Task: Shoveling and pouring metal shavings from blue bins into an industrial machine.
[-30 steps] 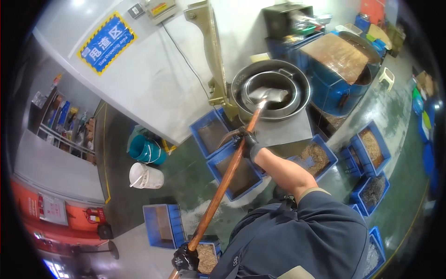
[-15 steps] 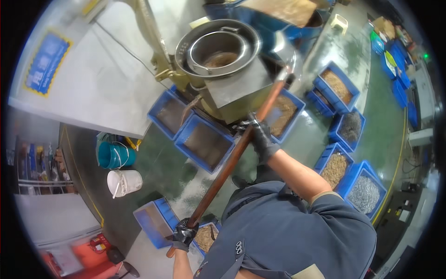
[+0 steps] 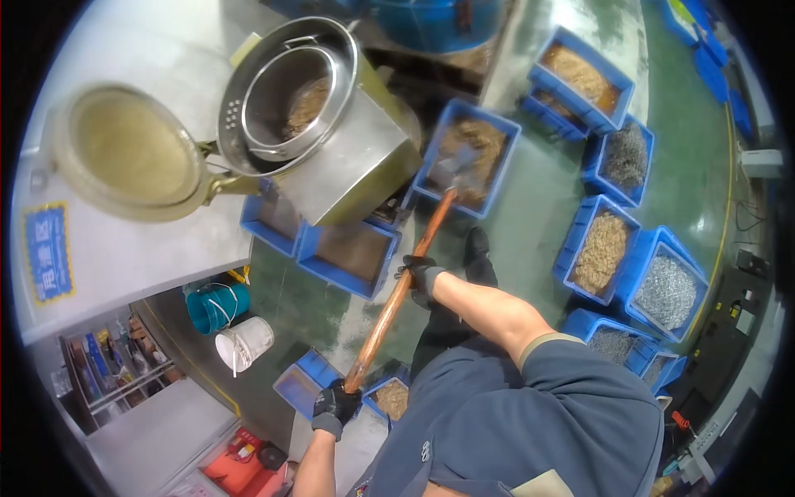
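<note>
Both my gloved hands are closed around the wooden handle of a shovel [image 3: 397,302]. My left hand [image 3: 337,406] grips it near its rear end, low in the view. Farther along, my right hand [image 3: 421,277] wraps around the middle of the handle. The blurred metal blade [image 3: 457,168] is down in a blue crate [image 3: 500,195] of brown loose material [image 3: 484,141], which partly hides it. Left of that crate stands a metal machine [image 3: 331,182] with a round drum. A handled steel basket [image 3: 263,103] inside the drum holds more brown material.
The machine's round lid [image 3: 132,157] stands swung aside at left. Blue crates of shavings [image 3: 600,253] and silvery scrap [image 3: 665,290] line the right. Two crates [image 3: 344,257] sit below the machine. Teal [image 3: 217,306] and white [image 3: 246,342] buckets stand at left.
The shovel's blade has come down from beside the machine into the blue crate of brown material. Both hands keep hold of the handle. My view has shifted, bringing the machine's lid into sight.
</note>
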